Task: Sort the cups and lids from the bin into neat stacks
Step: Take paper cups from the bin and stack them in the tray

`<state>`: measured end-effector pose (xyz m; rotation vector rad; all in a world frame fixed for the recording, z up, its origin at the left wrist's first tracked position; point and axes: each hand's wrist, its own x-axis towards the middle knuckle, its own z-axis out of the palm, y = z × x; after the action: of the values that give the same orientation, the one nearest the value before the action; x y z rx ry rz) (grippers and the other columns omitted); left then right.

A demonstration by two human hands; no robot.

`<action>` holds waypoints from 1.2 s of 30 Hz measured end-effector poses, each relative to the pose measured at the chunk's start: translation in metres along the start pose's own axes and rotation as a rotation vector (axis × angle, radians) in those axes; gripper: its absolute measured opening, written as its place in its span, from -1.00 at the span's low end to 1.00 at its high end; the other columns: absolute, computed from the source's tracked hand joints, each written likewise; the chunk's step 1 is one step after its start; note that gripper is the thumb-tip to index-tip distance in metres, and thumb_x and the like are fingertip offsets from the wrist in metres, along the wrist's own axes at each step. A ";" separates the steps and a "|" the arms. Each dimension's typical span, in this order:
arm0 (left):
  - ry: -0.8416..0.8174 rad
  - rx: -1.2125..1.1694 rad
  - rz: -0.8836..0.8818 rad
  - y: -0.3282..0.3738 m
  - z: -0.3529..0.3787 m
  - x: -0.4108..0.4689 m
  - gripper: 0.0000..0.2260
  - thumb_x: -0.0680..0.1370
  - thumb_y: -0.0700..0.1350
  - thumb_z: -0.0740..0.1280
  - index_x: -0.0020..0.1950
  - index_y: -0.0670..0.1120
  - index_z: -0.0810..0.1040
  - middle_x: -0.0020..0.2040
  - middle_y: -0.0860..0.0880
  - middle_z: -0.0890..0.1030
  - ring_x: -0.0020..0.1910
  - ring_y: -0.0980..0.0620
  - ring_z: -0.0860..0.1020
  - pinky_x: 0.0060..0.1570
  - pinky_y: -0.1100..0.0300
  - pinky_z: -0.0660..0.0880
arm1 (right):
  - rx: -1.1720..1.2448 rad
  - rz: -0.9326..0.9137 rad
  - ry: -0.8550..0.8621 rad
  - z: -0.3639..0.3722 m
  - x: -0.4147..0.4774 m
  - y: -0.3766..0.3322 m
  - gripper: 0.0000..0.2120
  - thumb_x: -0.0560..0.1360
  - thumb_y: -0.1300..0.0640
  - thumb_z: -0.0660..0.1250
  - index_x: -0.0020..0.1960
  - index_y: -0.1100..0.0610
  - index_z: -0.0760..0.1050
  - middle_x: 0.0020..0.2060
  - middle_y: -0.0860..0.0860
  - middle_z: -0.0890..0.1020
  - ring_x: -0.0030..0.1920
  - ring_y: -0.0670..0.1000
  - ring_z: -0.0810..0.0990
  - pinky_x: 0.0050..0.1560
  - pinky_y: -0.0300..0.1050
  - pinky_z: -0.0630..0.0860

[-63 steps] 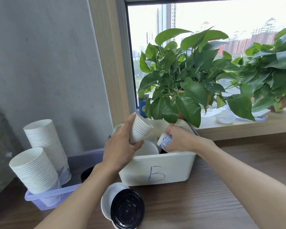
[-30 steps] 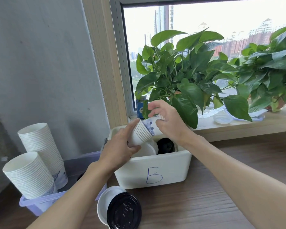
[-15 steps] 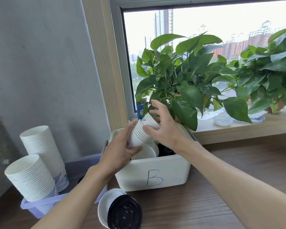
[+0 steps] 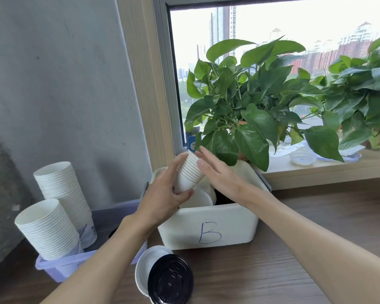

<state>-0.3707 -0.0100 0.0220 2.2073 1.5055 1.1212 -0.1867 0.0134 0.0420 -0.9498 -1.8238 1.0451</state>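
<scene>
Held: short stack of white paper cups, tilted, rims toward the window, above the back-left of the white bin marked B. Your left hand grips it, thumb and fingers curled round the base end. Your right hand is flat, fingers straight against the rims. Left of the bin: two tall cup stacks leaning in a lavender tub. In front: black lid overlapping a white lid on the wooden table.

A grey wall fills the left. Right of it, a pale wood frame borders a window bright with daylight and far towers. A leafy plant and a second plant stand on the sill. A dark wood table lies near.
</scene>
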 end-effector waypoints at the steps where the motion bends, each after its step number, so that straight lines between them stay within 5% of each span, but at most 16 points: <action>1: 0.017 0.011 0.008 0.000 0.000 0.000 -0.20 0.48 -0.05 0.48 0.45 0.47 0.06 0.07 0.10 0.51 -0.18 0.06 0.45 -0.14 0.14 0.47 | 0.016 0.006 0.039 -0.002 0.002 0.002 -0.39 0.61 -0.15 0.10 0.57 0.01 -0.01 0.52 -0.12 0.20 0.46 -0.20 0.21 0.50 -0.08 0.14; 5: 0.110 0.034 0.037 0.001 -0.003 -0.003 -0.12 0.50 -0.06 0.44 0.46 0.52 -0.12 0.26 0.09 0.49 -0.10 0.02 0.49 -0.01 0.05 0.52 | -0.059 0.092 0.172 -0.010 0.009 0.009 -0.51 0.65 -0.04 0.07 0.52 0.10 0.17 0.36 -0.05 0.42 0.34 -0.07 0.42 0.41 0.01 0.32; 10: 0.190 0.011 0.047 -0.001 0.000 -0.004 -0.14 0.51 -0.07 0.43 0.51 0.43 -0.10 0.38 0.02 0.44 0.17 -0.02 0.52 0.14 0.08 0.48 | -0.398 0.320 -0.107 -0.013 0.011 0.020 -0.37 0.47 -0.03 0.42 0.45 0.10 0.27 0.20 0.04 0.54 0.21 -0.01 0.50 0.24 -0.13 0.43; 13: 0.216 -0.007 0.041 -0.003 0.000 -0.004 -0.15 0.51 -0.08 0.43 0.52 0.40 -0.08 0.38 -0.01 0.43 0.19 -0.04 0.51 0.13 0.10 0.45 | -0.482 0.329 -0.155 -0.010 0.012 0.020 -0.49 0.42 0.15 0.47 0.33 0.15 0.41 0.07 0.05 0.60 0.03 -0.01 0.56 -0.02 -0.25 0.49; 17: 0.222 -0.010 0.047 -0.003 0.000 -0.004 -0.13 0.50 -0.10 0.45 0.53 0.37 -0.06 0.37 -0.01 0.44 0.20 -0.03 0.49 0.17 0.05 0.47 | -0.531 0.288 -0.018 -0.013 0.015 0.021 -0.85 0.43 0.31 0.39 -0.04 0.13 0.56 -0.15 -0.03 0.61 -0.21 -0.09 0.53 -0.32 -0.40 0.40; 20: 0.220 -0.011 0.049 -0.003 0.000 -0.004 -0.13 0.50 -0.11 0.45 0.54 0.37 -0.06 0.38 0.00 0.43 0.20 -0.02 0.49 0.18 0.06 0.45 | -0.476 0.281 0.161 -0.020 0.014 0.020 -0.75 0.47 0.35 0.29 -0.27 0.05 0.51 -0.31 -0.08 0.54 -0.25 -0.02 0.53 -0.36 -0.33 0.38; 25: 0.224 -0.030 0.035 -0.003 0.000 -0.004 -0.13 0.50 -0.10 0.45 0.53 0.39 -0.06 0.37 0.00 0.43 0.18 0.00 0.49 0.18 0.06 0.47 | -0.412 0.294 0.199 -0.026 0.010 0.016 -0.86 0.52 0.27 0.28 -0.05 0.12 0.61 -0.24 -0.03 0.57 -0.13 0.00 0.55 -0.24 -0.28 0.42; 30: 0.235 -0.070 0.048 -0.001 0.000 -0.005 -0.13 0.50 -0.11 0.45 0.55 0.35 -0.05 0.38 0.18 0.36 0.19 0.06 0.48 0.16 0.06 0.49 | -0.189 0.273 0.250 -0.027 0.010 0.010 -0.85 0.55 0.27 0.25 -0.08 0.08 0.54 -0.05 0.12 0.66 -0.22 0.00 0.60 -0.37 -0.37 0.45; 33: 0.255 -0.151 0.010 -0.002 -0.002 -0.004 -0.13 0.48 -0.11 0.47 0.53 0.34 -0.04 0.43 0.18 0.38 0.14 0.01 0.54 0.12 0.12 0.49 | -0.039 0.233 0.196 -0.026 0.008 -0.002 -0.83 0.58 0.21 0.24 0.16 0.16 0.50 -0.01 0.13 0.65 -0.17 0.00 0.61 -0.21 -0.23 0.53; 36: 0.283 -0.358 -0.075 0.001 -0.009 -0.002 -0.25 0.46 -0.12 0.51 0.43 0.24 0.09 0.15 0.02 0.58 -0.02 -0.01 0.61 -0.06 0.04 0.62 | -0.007 0.129 0.110 -0.019 0.007 -0.020 -0.61 0.58 0.05 0.29 0.38 0.05 0.35 0.01 0.04 0.66 -0.05 -0.03 0.66 -0.04 -0.13 0.59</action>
<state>-0.3771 -0.0145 0.0278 1.7982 1.3422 1.5893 -0.1765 0.0174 0.0685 -1.1191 -1.6957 1.0440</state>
